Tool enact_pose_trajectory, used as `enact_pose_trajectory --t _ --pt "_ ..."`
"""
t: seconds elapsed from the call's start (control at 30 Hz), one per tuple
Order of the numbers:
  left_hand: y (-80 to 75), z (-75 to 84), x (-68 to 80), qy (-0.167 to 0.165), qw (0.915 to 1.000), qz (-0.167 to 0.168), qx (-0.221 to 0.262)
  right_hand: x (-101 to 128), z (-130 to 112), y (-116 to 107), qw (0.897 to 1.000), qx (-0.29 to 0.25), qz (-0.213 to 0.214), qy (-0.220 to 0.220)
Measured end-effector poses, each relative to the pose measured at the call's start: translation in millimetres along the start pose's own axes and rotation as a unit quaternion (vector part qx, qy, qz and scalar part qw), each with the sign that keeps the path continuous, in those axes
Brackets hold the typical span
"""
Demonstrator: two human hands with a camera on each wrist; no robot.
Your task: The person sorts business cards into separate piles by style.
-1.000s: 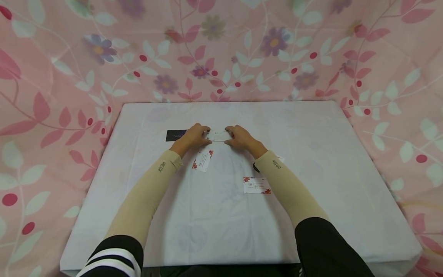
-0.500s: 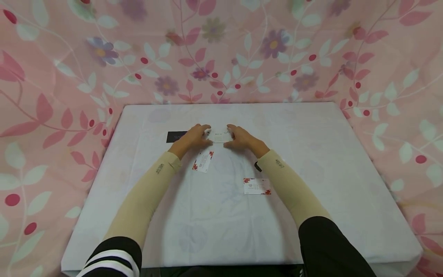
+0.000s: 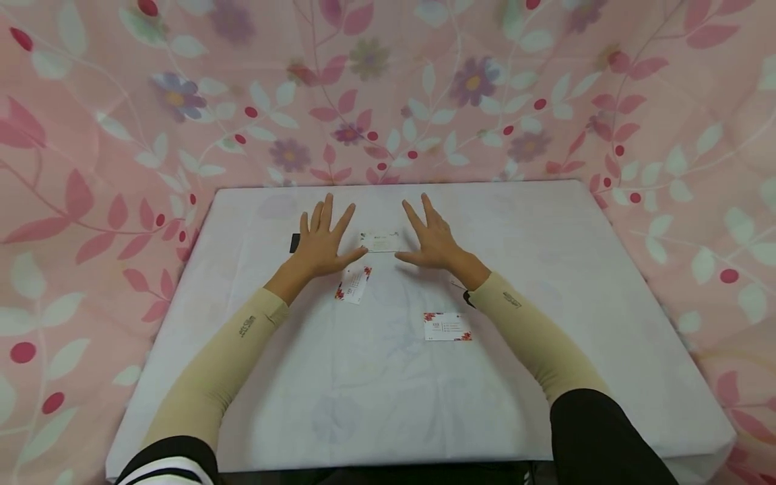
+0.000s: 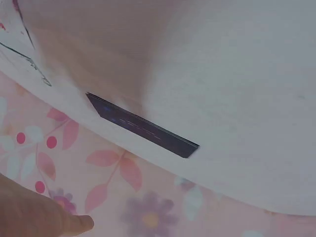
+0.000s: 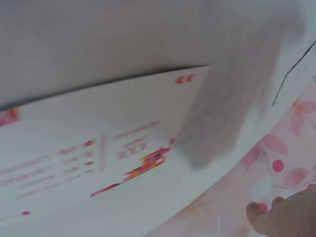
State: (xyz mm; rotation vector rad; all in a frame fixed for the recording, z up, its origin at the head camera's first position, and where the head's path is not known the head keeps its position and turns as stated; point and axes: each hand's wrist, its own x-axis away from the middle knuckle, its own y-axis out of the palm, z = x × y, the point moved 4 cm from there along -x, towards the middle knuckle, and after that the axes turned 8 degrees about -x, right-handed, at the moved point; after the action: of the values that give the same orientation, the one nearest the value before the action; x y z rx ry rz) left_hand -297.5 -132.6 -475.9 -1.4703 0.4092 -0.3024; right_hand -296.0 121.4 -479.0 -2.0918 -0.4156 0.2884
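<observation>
A white card with pale green print (image 3: 380,242) lies flat between the two hands in the head view. My left hand (image 3: 321,248) is spread to its left, its thumb tip at the card's near left corner; whether it touches, I cannot tell. On the other side, my right hand (image 3: 438,244) has spread fingers and holds nothing, its thumb just off the card. Behind the left hand, a black card (image 3: 294,243) is mostly hidden; the left wrist view shows it as a thin dark stack (image 4: 140,126). A white card with red flowers (image 5: 103,143) fills much of the right wrist view.
Two white cards with red floral corners lie nearer the body: a tilted card (image 3: 353,285) and a straight card (image 3: 447,327). Part of another card (image 3: 457,284) shows beside the right wrist. White cloth covers the table (image 3: 376,404); a pink floral curtain (image 3: 388,87) surrounds it.
Both hands have let go of the pale green-printed card and moved apart, with their fingers spreading from curled to straight. The card stays on the table. The left hand now covers more of the black card.
</observation>
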Motion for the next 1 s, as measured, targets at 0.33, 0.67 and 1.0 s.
enact_pose_trajectory --t 0.33,0.67,1.0 --pt "7.7 -27.4 50.3 -0.047 0.9983 -0.033 -0.01 28.8 25.9 -4.4 0.998 0.021 -0.022 0.047" --pt "2.8 -40.3 82.2 -0.078 0.9958 -0.035 -0.032 41.6 50.1 -5.0 0.997 0.016 -0.03 0.065" --pt "3.6 -7.4 97.7 -0.054 0.9968 -0.025 -0.054 54.9 46.3 -2.9 0.998 0.016 -0.054 0.018"
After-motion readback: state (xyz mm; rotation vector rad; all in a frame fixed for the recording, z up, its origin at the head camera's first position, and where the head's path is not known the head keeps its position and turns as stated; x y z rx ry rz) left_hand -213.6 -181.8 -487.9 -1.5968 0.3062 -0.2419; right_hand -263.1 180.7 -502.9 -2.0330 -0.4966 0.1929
